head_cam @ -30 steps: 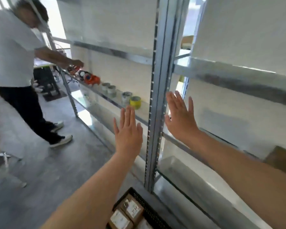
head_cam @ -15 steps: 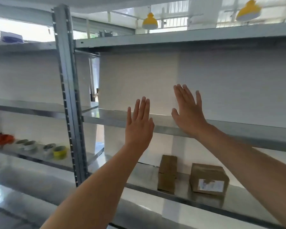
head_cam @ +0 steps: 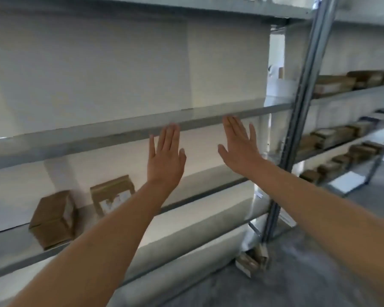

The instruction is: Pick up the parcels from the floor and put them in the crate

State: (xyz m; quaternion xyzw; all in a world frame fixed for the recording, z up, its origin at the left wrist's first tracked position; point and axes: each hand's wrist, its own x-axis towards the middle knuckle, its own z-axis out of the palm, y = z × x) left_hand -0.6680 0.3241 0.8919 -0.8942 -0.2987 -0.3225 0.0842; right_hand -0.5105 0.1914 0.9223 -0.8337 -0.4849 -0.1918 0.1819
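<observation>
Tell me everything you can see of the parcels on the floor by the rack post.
The floor parcels are small brown cardboard packs, one showing a white label. They lie tilted on the grey floor at the foot of the metal upright. They are blurred, so their count is unclear. Nothing else is seen touching them.

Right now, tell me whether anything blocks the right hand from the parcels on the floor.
Nothing visible does: the right hand is raised and open, and the parcels lie on bare floor beside the upright.

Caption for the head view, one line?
Left hand and right hand raised open before metal shelving; parcels lie on the floor by its upright.
</observation>
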